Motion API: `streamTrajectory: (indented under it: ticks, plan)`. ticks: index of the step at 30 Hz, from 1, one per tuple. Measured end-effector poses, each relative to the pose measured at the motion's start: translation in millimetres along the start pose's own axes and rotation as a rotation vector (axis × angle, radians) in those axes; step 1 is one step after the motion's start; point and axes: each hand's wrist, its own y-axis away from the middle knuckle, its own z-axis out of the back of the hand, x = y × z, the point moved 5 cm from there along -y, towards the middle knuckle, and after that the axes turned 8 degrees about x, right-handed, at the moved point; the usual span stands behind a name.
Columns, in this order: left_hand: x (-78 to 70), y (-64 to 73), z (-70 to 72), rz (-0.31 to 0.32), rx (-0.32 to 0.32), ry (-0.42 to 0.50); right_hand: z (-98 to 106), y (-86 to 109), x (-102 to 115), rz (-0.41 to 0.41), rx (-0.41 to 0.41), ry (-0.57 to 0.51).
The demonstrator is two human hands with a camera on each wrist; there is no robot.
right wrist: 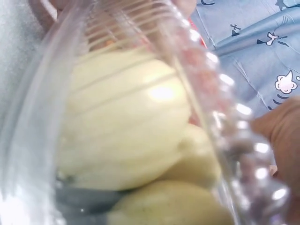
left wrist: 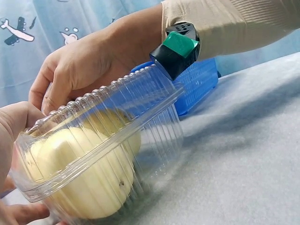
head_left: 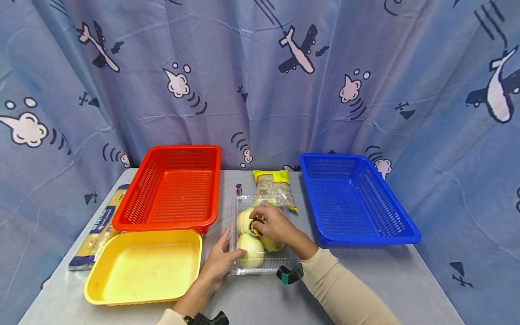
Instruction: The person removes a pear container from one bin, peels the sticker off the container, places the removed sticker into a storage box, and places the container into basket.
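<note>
A clear plastic clamshell box (head_left: pixel 277 266) with several round, pale yellow fruits (head_left: pixel 251 249) inside sits at the middle of the table. The lid looks closed in the left wrist view. My left hand (head_left: pixel 219 261) grips the box's left side, thumb over the top edge and fingers lower down. Above the lid, my right hand (head_left: pixel 271 221) has its thumb and fingers curled at a round, dark, colourful label (head_left: pixel 253 230) and appears to pinch it. Part of the label is hidden by the thumb. In the right wrist view the fruit (right wrist: pixel 124 117) fills the box, somewhat blurred.
Behind the box lie a yellow snack-like bag (head_left: pixel 280 180) and a small purple wrapped sweet (head_left: pixel 239 189). A red basket (head_left: pixel 215 189) and a yellow tray (head_left: pixel 142 266) stand left, with a long blue-and-yellow packet (head_left: pixel 97 230) beyond. A blue basket (head_left: pixel 345 239) stands right.
</note>
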Motion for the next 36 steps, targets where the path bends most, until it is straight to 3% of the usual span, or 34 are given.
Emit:
streamTrajectory:
  ticks: [7, 19, 27, 36]
  plan:
    - [0.9, 0.1, 0.1, 0.002, 0.001, 0.006, 5, 0.1, 0, 0.027, -0.011, -0.091]
    - [0.7, 1.1, -0.2, 0.009, 0.007, 0.019, 13, 4.5, -10, -0.049, -0.052, -0.218]
    - [2.2, -0.3, 0.0, 0.009, 0.000, 0.010, 11, 9.1, -17, -0.025, -0.059, -0.533]
    - [0.3, 0.7, -0.5, 0.020, -0.004, -0.002, 13, 13.5, -25, -0.055, -0.091, -0.735]
